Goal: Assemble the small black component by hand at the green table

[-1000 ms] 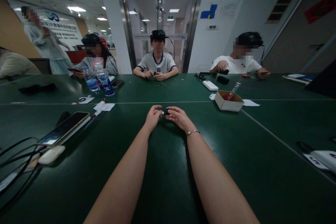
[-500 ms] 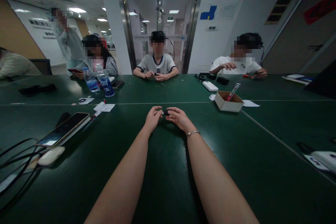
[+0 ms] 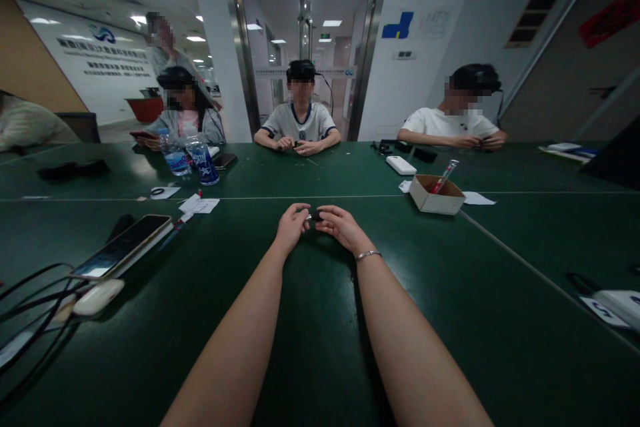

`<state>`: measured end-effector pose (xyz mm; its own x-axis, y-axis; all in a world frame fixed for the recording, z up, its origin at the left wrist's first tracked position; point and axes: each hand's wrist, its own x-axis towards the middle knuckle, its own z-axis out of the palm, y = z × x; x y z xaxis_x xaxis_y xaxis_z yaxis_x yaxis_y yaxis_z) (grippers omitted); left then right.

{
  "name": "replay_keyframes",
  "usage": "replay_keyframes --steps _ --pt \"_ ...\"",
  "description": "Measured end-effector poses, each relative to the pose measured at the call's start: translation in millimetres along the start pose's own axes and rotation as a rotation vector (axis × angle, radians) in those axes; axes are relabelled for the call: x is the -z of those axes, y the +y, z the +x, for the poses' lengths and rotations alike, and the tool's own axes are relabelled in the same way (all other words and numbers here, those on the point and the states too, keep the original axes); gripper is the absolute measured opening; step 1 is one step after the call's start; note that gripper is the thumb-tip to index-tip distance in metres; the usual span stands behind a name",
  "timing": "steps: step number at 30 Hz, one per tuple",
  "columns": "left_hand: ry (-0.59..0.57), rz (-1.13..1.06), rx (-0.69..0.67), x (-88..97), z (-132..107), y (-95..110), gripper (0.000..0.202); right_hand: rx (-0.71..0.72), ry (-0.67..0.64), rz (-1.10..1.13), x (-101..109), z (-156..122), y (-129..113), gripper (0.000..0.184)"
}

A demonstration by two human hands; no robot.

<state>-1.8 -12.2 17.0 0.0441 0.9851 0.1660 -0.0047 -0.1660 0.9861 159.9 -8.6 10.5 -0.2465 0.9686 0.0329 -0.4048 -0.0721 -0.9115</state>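
Both arms reach forward over the dark green table (image 3: pixel 320 320). Between my fingertips is a small black object with a silvery end (image 3: pixel 316 215), too small to name for certain. My left hand (image 3: pixel 291 227) pinches its silvery end at the left. On the right, my right hand (image 3: pixel 344 225) is closed around the black part, thumb and fingers pressed on it. The object is held just above the tabletop, partly covered by the fingers of both hands. A metal bracelet circles my right wrist.
A phone (image 3: pixel 123 245), cables and a white rounded device (image 3: pixel 99 297) lie to the left. Water bottles (image 3: pixel 204 161) and paper slips (image 3: pixel 200 205) are farther back. A small open box (image 3: pixel 436 199) stands at right. Several people sit across the table.
My hands and the object look nearly unmoved. The person at the far right has brought both hands together. A standing person at the back left has moved to the right.
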Motion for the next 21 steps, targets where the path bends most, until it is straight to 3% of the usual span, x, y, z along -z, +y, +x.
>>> replay_keyframes --steps 21 --pt "-0.014 -0.004 -0.028 0.1 2.8 -7.3 0.028 0.007 -0.092 -0.037 -0.2 -2.3 -2.1 0.036"
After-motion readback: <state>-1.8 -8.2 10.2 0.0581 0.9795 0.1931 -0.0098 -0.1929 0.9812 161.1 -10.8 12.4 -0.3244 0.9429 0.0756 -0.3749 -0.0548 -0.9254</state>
